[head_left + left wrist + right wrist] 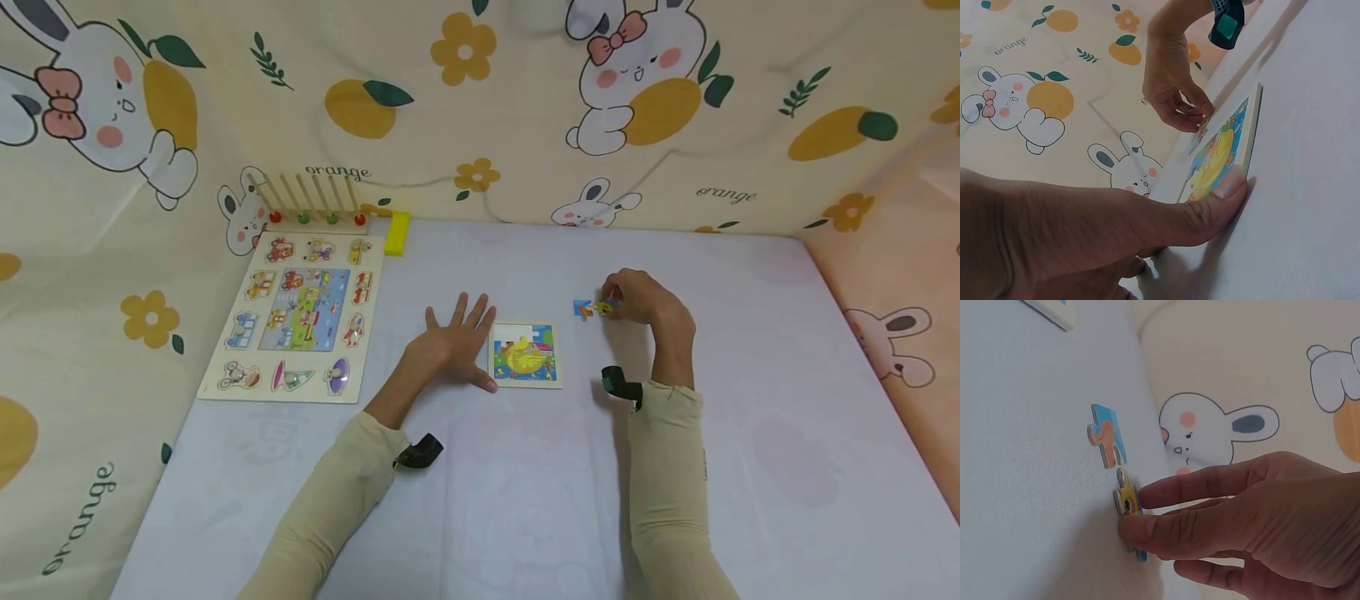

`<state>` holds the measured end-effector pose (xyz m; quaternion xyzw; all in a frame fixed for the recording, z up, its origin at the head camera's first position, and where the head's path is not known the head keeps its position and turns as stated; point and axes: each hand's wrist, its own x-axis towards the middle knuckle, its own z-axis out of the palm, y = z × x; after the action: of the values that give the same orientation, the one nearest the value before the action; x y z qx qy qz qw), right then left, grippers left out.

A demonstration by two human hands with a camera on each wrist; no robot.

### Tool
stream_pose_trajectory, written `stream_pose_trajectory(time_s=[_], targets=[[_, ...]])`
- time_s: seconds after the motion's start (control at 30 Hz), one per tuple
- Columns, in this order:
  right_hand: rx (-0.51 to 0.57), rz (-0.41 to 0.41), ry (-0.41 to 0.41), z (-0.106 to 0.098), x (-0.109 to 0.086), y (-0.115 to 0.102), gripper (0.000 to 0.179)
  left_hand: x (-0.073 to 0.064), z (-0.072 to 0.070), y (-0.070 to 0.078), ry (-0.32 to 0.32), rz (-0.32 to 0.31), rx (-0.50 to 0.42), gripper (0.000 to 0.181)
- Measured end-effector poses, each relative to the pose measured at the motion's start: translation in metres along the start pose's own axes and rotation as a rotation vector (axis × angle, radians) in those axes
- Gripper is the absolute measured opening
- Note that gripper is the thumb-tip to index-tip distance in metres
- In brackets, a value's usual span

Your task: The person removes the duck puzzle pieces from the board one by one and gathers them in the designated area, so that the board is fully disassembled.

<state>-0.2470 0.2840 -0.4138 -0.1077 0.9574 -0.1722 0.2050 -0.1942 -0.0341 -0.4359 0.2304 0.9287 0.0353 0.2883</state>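
Beige sleeves (667,467) come nearest; the left hand (453,343), fingers spread, touches its thumb to a small puzzle (527,358) on the white table (525,500) — the right hand (645,298) pinches a yellow piece (1129,499) beside a blue-and-orange piece (1109,436). Back left — a wooden peg stand (318,225).

On the bench (525,483), the small puzzle (527,356) lies right of your left hand (454,342), the large board (300,397) left; one piece (1109,434) lies left of your right hand (641,297), the second piece (1127,501) within it
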Motion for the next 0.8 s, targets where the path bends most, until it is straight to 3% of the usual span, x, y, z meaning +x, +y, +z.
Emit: stream_pose_trajectory(time_s=[0.8], targets=[[0.01, 0.005, -0.026, -0.0011, -0.0005, -0.0033, 0.029, -0.0012, -0.0001, -0.0017, 0.004, 0.013, -0.013, 0.131]])
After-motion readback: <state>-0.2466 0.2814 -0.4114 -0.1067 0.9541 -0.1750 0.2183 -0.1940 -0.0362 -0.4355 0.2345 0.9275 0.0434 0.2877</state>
